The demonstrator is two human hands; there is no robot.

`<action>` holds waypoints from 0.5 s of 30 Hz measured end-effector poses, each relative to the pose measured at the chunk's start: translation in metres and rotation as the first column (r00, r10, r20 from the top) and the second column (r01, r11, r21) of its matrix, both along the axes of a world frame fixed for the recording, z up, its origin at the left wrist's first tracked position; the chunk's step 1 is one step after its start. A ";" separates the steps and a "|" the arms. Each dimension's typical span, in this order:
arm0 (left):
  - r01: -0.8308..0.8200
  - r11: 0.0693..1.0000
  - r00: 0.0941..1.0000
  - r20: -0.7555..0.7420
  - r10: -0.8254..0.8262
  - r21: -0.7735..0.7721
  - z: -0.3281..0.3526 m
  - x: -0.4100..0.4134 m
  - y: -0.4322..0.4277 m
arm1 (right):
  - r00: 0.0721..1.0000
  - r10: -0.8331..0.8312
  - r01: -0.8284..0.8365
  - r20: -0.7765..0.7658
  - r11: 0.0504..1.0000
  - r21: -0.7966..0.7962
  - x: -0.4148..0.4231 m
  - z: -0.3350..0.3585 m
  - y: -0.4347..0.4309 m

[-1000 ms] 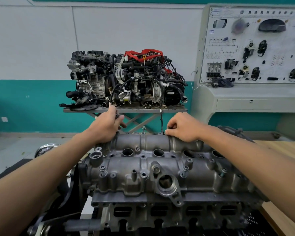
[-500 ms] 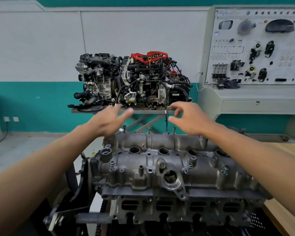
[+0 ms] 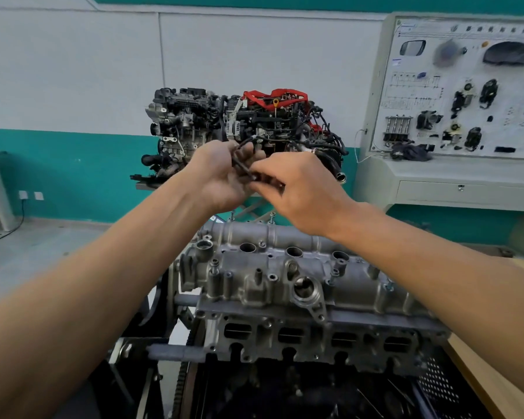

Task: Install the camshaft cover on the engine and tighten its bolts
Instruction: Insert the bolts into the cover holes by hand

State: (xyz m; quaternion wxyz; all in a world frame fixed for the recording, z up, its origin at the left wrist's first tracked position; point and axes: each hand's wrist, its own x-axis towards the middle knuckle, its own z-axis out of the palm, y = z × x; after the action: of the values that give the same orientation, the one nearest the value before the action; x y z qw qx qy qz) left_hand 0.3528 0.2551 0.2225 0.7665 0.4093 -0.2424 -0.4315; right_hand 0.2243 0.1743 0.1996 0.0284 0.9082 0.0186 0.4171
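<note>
L hand (image 3: 224, 176) cupped, fingers curled round dark bolts (image 3: 242, 168), held up above far edge of camshaft cover (image 3: 285, 267). R hand (image 3: 303, 192) pinches one of them. Cover sits near-centre on engine (image 3: 315, 337): grey cast alu, rough, ribbed, round bores on top. Bolts slim, blackish, prob. steel. Best: start ea. by hand, straight, before any tool; work centre outward.

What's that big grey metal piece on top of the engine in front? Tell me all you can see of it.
The camshaft cover is a cast part, dull grey like aluminium, lying level atop the engine. Round wells line its top, a larger opening sits in front, and thin bolts stand at its far edge. Left hand and right hand hold a dark bolt above, without touching it.
</note>
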 end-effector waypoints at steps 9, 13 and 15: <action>-0.429 0.889 0.448 0.892 0.059 0.157 -0.045 0.005 0.033 | 0.820 0.037 0.165 -0.571 0.940 0.298 -0.031 0.034 0.012; -0.444 0.886 0.219 0.975 -0.040 0.136 -0.058 0.000 0.039 | 0.600 -0.168 0.241 -0.782 0.970 -0.024 -0.021 0.032 0.018; -0.440 0.890 0.160 0.986 -0.052 0.118 -0.064 -0.003 0.039 | 0.586 -0.186 0.254 -0.789 0.966 -0.039 -0.017 0.029 0.019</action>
State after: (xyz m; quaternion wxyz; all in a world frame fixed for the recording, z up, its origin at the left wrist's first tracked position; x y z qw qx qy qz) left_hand 0.3493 0.2943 0.1588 0.3882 0.7558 -0.5273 -0.0040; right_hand 0.2071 0.1935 0.2283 0.0334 0.9940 -0.0996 -0.0294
